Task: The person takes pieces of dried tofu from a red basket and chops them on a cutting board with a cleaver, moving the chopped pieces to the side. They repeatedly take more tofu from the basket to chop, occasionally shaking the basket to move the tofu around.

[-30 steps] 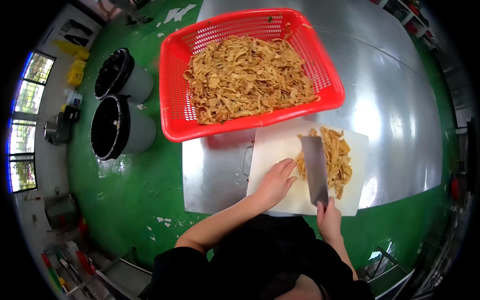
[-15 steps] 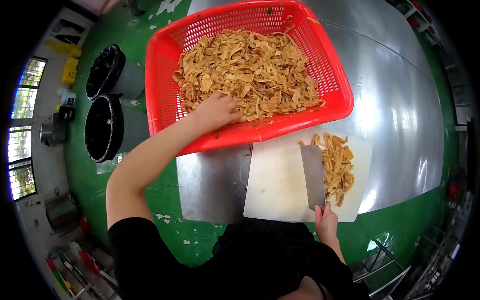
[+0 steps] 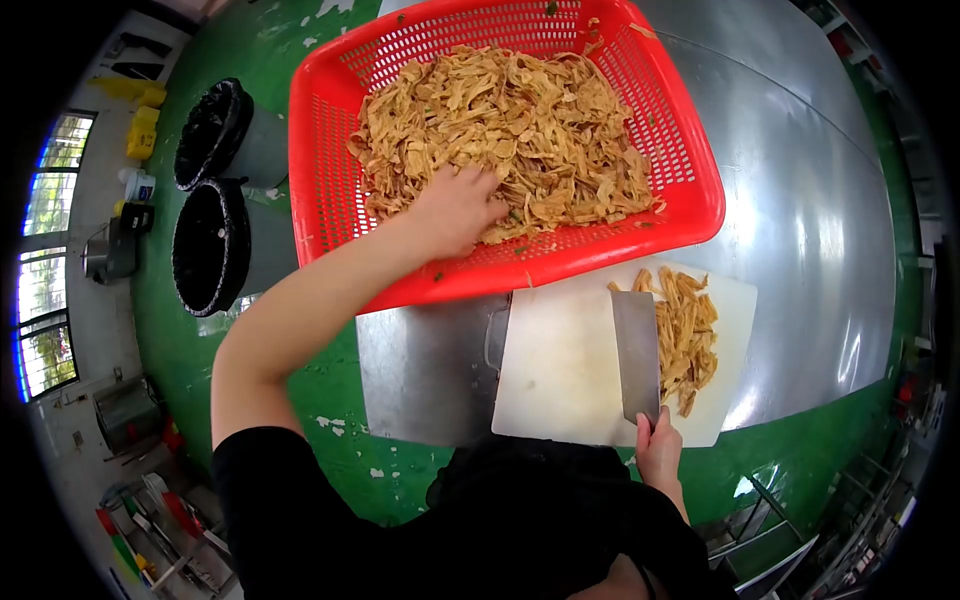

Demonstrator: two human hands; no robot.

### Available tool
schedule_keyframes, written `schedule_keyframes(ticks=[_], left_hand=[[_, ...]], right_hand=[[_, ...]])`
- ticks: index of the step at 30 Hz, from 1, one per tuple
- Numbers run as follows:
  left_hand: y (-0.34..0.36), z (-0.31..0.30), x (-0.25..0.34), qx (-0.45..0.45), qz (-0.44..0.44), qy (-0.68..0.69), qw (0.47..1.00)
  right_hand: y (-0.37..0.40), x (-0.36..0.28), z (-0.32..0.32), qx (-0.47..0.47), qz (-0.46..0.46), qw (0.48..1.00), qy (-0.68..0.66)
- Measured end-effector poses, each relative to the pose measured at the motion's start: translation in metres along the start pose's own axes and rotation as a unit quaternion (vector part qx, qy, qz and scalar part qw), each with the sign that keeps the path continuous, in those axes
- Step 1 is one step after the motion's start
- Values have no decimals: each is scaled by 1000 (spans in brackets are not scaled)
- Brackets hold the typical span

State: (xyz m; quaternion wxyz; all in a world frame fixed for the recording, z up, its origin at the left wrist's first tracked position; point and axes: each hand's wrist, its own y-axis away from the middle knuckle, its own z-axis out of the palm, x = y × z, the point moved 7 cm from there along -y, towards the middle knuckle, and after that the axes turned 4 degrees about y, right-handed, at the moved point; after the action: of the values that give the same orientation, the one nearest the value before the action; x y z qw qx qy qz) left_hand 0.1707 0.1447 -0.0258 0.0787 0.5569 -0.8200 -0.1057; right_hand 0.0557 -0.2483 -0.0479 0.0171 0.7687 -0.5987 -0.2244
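Observation:
A red perforated basket [image 3: 668, 120] holds a large heap of brown, shredded food strips [image 3: 520, 130]. My left hand [image 3: 458, 208] reaches over the basket's near rim into the front of the heap, its fingers bent into the strips, the tips partly hidden. At the lower right, my right hand [image 3: 659, 448] is closed around the handle end of a wide cleaver [image 3: 637, 355]. The blade lies over a white cutting board [image 3: 560, 370], beside a small pile of strips [image 3: 687, 335] on the board's right part.
Beneath the board and basket is a metal table [image 3: 800, 250]. Two bins with black liners, one nearer [image 3: 208, 245] and one farther [image 3: 212, 130], stand on the green floor at left. A metal rack [image 3: 770, 550] is at the lower right.
My left hand has moved slightly right and deeper into the strips. My right hand and the cleaver remain beside the small pile, and the whole view has shifted a little.

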Motion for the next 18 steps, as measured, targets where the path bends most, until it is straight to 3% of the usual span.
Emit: schedule_keyframes(ticks=[4,7,8,9,12,15,16,18], left_hand=[[-18,14,-2,78,130,-62,987],[-27,-15,-70,115,-53,2,992],[-16,-30,-93,177,-112,107,972],[-1,-39,-116,236,-169,209,934],[19,-36,-144,193,-232,399,866],[32,-27,-132,225,-239,640,695],[33,-28,-122,209,-206,678,674],[38,-27,-110,127,-225,367,894]], right_hand=[[-2,-5,-5,1,-1,1000,-18],[-1,-5,-4,5,-3,1000,-19],[-1,-6,-6,8,-5,1000,-20],[-1,-6,-6,11,-7,1000,-22],[-1,-3,-4,13,-16,999,-32],[0,-1,-3,16,-14,1000,-17],[-1,-1,-3,18,-13,1000,-16],[0,0,-3,20,-9,1000,-12]])
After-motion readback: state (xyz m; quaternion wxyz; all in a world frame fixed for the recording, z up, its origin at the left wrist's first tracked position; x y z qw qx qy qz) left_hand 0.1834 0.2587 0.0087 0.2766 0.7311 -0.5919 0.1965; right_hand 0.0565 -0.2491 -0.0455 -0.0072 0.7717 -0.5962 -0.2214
